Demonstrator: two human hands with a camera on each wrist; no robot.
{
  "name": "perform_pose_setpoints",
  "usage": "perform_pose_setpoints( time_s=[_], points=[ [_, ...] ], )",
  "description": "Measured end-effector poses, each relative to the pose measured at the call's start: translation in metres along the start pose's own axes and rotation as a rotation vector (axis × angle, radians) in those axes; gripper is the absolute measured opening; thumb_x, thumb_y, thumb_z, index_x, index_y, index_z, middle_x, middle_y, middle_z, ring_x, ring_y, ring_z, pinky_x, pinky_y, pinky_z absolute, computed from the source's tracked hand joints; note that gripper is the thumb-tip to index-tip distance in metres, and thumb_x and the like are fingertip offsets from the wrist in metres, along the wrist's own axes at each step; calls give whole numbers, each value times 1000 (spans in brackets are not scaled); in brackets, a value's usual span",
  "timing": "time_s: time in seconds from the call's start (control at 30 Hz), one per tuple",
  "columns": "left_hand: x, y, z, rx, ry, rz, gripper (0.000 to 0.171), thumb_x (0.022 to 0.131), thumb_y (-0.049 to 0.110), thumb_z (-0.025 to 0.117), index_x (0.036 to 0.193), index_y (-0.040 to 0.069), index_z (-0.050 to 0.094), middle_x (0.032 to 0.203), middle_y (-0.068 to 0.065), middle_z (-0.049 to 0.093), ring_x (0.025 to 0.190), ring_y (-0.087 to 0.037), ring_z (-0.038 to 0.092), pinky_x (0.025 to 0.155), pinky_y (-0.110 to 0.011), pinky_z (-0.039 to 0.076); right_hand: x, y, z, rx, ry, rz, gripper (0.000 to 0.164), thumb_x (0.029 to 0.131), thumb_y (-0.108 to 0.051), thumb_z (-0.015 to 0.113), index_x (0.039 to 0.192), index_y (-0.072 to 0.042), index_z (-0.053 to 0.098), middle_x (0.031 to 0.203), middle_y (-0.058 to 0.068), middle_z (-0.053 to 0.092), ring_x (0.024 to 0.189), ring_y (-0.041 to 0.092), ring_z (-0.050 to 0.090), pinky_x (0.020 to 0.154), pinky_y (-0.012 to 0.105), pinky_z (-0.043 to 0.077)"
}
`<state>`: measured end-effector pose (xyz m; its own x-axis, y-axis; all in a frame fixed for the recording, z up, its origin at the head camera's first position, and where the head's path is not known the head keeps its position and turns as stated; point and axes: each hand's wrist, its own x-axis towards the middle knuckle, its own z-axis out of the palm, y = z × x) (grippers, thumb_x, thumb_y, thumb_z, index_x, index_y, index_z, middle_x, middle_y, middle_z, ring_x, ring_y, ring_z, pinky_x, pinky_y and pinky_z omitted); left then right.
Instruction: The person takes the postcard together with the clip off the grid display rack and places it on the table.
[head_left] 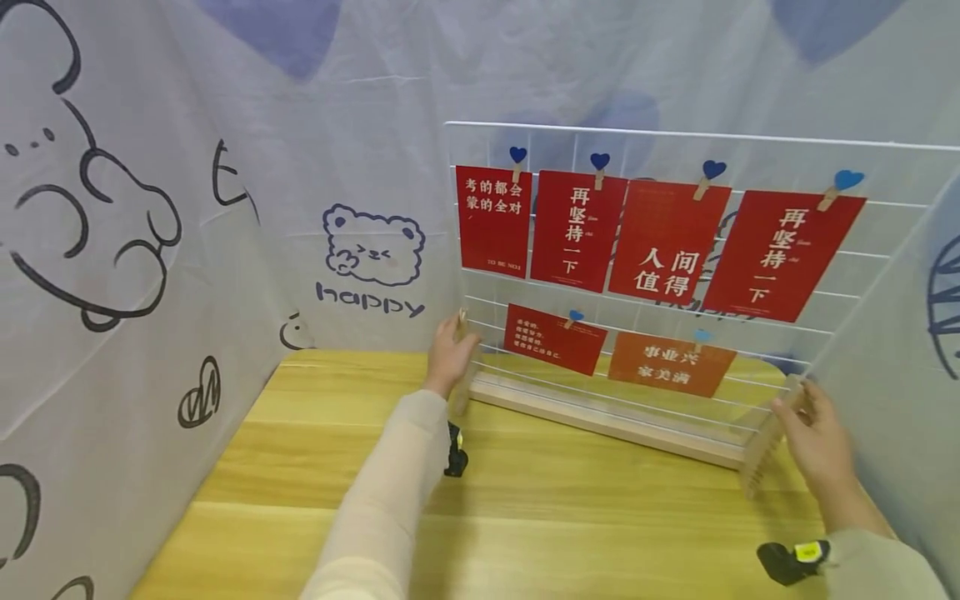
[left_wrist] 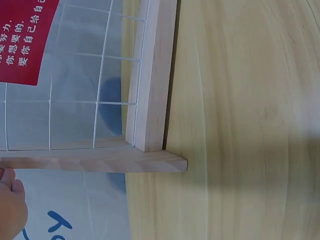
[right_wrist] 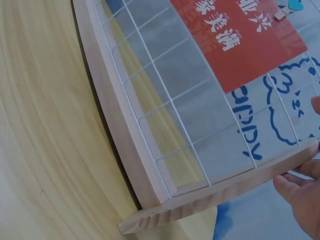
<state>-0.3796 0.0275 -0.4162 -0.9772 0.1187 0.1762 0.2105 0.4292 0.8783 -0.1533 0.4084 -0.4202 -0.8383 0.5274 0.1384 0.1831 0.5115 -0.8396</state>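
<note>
A white wire-grid stand with a pale wooden base bar [head_left: 600,423] stands on the table, red cards clipped to its grid. My left hand [head_left: 448,357] grips the stand's left wooden end piece [left_wrist: 100,160], thumb and fingers at its upper part. On the other side, my right hand [head_left: 821,442] holds the right wooden end piece [right_wrist: 220,192] between thumb and fingers. Heart-topped clips, such as the dark blue one [head_left: 599,161], hold several cards in an upper row. Below hang a red card [head_left: 551,337] and an orange-red card [head_left: 667,364].
The yellow wood-grain table [head_left: 570,517] spreads in front of the stand. A pale cloth backdrop [head_left: 375,142] printed with cartoon drawings and hearts rises behind and on both sides. Black straps with yellow labels sit at both wrists.
</note>
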Motion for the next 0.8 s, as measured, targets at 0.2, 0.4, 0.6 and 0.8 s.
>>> perform_pose_setpoints(
  time_s=[0.2, 0.4, 0.6, 0.8],
  points=[
    [-1, 1, 0, -11, 7, -6, 58, 79, 23, 55, 130, 5, 36, 133, -12, 33, 116, -30, 34, 96, -44, 26, 0, -1, 0, -28, -25, -8, 67, 90, -32, 39, 137, 0, 3, 132, 33, 17, 111, 51, 27, 86, 59, 26],
    [-1, 2, -2, -1, 5, -16, 60, 78, 25, 56, 131, 6, 35, 130, -13, 35, 114, -31, 36, 94, -44, 29, -1, -3, 2, 15, -34, -17, 66, 91, -31, 38, 137, -3, 0, 134, 31, 15, 114, 49, 25, 88, 58, 26],
    [-1, 2, -4, 1, -19, -34, 62, 78, 29, 55, 132, 7, 34, 133, -11, 32, 116, -31, 34, 94, -45, 30, -2, -3, 1, -6, -34, -9, 67, 91, -32, 37, 137, -3, -2, 136, 29, 11, 114, 50, 24, 88, 59, 25],
    [0, 4, -4, -2, -24, -31, 61, 78, 26, 56, 131, 5, 34, 132, -12, 32, 114, -31, 35, 90, -44, 34, 0, -1, 0, -14, -44, 13, 68, 91, -35, 37, 138, -5, -1, 135, 29, 12, 115, 49, 23, 89, 59, 24]
  ],
)
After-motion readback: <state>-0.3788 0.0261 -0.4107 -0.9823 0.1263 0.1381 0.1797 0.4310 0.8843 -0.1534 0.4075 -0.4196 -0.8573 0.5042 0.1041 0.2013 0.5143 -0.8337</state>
